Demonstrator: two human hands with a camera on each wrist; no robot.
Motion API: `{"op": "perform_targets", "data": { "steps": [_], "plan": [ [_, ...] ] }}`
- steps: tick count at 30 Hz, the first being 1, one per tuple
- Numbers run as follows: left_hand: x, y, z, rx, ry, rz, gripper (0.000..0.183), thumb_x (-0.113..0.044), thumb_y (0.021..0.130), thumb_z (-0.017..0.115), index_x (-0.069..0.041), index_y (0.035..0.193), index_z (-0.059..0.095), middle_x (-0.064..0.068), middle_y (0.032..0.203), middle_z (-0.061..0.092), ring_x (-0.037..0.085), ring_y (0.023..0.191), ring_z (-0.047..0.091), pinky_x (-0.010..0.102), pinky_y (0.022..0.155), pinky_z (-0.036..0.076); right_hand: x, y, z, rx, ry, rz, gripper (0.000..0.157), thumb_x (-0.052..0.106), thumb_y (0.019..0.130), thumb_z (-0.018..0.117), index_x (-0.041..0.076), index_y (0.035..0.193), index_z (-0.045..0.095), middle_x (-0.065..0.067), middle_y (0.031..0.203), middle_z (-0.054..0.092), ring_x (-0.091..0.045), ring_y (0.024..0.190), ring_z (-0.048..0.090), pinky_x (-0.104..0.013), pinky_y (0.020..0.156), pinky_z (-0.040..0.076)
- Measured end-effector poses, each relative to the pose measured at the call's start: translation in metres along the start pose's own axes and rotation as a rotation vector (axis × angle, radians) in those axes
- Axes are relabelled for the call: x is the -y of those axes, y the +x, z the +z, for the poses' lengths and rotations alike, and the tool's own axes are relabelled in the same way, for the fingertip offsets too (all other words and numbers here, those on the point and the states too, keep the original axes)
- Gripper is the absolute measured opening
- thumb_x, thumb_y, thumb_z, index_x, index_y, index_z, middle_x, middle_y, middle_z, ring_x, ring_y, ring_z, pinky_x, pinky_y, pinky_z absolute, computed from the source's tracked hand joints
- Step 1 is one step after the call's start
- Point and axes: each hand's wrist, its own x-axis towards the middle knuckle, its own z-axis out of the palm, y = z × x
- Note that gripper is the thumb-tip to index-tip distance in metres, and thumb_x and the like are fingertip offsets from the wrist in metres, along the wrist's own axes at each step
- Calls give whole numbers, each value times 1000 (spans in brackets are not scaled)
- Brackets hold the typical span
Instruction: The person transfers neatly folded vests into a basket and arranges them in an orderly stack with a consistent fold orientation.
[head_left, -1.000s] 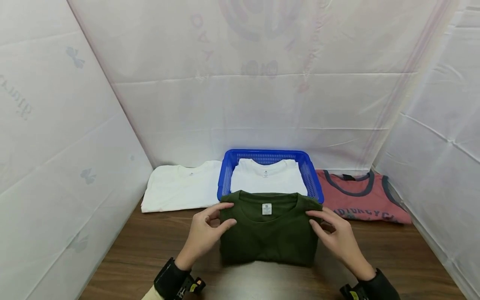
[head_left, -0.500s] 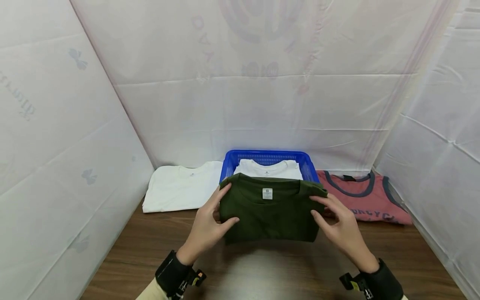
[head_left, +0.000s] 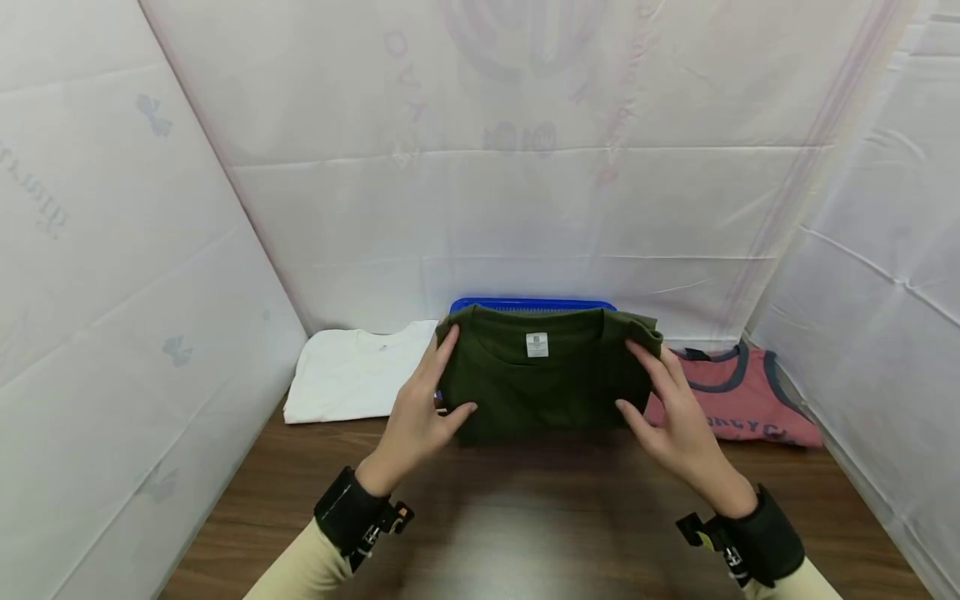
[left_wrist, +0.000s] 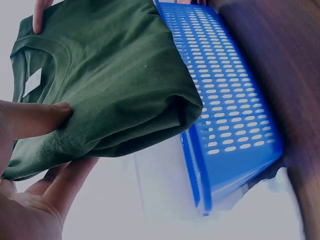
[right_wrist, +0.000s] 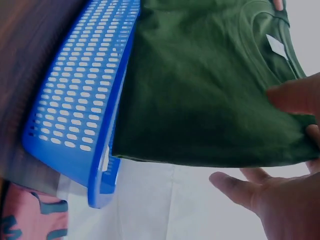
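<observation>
A folded dark green T-shirt (head_left: pixel 551 392) with a white neck label is held up by both hands, over the blue plastic basket (head_left: pixel 532 302). The left hand (head_left: pixel 420 408) grips its left side, thumb on the front and fingers behind, as the left wrist view shows. At the opposite side the right hand (head_left: pixel 675 421) pinches the shirt the same way. In the right wrist view the shirt's lower edge lies right at the rim of the perforated basket (right_wrist: pixel 75 100). From the head view, the shirt hides most of the basket and what lies inside.
To the left of the basket lies a folded white T-shirt (head_left: pixel 352 375) on the brown wooden table (head_left: pixel 510 517). On the right is a folded red shirt (head_left: pixel 757 408) with grey trim and lettering. White sheeting (head_left: pixel 525 208) walls off the back and both sides.
Both hands have carried the green T-shirt forward and up, from in front of the basket to over it. The white T-shirt inside the basket is now hidden behind it.
</observation>
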Motion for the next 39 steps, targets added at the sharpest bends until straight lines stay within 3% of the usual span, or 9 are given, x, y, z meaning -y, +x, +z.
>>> {"op": "perform_targets", "data": {
  "steps": [4, 7, 10, 14, 17, 22, 25, 31, 39],
  "plan": [
    [1, 8, -2, -10, 17, 11, 106, 3, 79, 87, -11, 164, 24, 26, 166, 21, 9, 53, 44, 21, 51, 45, -3, 8, 0, -24, -11, -29, 89, -14, 75, 80, 2, 154, 44, -25, 145, 46, -12, 78, 44, -19, 62, 38],
    [4, 14, -3, -16, 23, 19, 106, 5, 79, 85, -11, 164, 24, 23, 166, 22, 31, 91, 67, 28, 58, 50, -5, 13, 1, -26, -20, -19, 85, -15, 78, 77, 3, 154, 44, -25, 148, 44, -3, 65, 31, -18, 56, 32],
    [9, 20, -2, -20, 23, 29, 107, 8, 80, 84, -11, 165, 23, 19, 168, 21, 47, 137, 45, 38, 72, 55, -8, 18, 2, -28, -32, -16, 83, -17, 81, 75, 5, 155, 44, -24, 151, 44, 1, 58, 28, -16, 53, 31],
    [17, 25, -1, -45, 19, 61, 100, 9, 82, 81, -9, 163, 27, 20, 168, 20, 24, 86, 66, 33, 64, 52, -14, 24, 5, -30, -56, -10, 82, -19, 82, 72, 6, 156, 44, -22, 153, 44, 2, 53, 26, -15, 51, 30],
    [23, 28, 2, -77, 21, 95, 86, 11, 84, 79, -6, 158, 39, 26, 165, 24, 10, 53, 34, 27, 52, 40, -18, 27, 7, -29, -59, 0, 82, -19, 84, 71, 7, 156, 44, -20, 156, 42, 2, 53, 25, -15, 51, 28],
    [30, 32, 4, -113, 37, 107, 60, 9, 86, 77, -7, 142, 62, 24, 131, 61, 10, 59, 36, 27, 56, 37, -23, 33, 11, -23, -50, 13, 81, -18, 85, 70, 9, 156, 44, -19, 157, 41, -1, 54, 27, -16, 52, 30],
    [33, 33, 5, -126, 40, 92, 50, 7, 87, 77, -7, 135, 68, 14, 104, 66, 15, 63, 43, 30, 58, 42, -25, 35, 12, -16, -48, 13, 80, -18, 85, 70, 8, 156, 44, -20, 158, 40, -1, 55, 28, -18, 53, 30],
    [38, 39, 8, -146, -4, 18, 43, 2, 92, 75, -7, 134, 68, 14, 119, 72, 23, 89, 70, 33, 69, 59, -29, 42, 13, -8, -33, 19, 81, -20, 86, 68, 6, 157, 41, -20, 162, 34, 1, 52, 25, -20, 51, 29],
    [45, 49, 12, -121, 0, -77, 41, -2, 93, 73, -11, 134, 70, 14, 104, 76, 24, 75, 70, 25, 46, 36, -40, 53, 17, 59, -40, 72, 81, -16, 90, 65, 9, 161, 35, -15, 167, 28, 1, 49, 21, -26, 50, 30]
  ]
}}
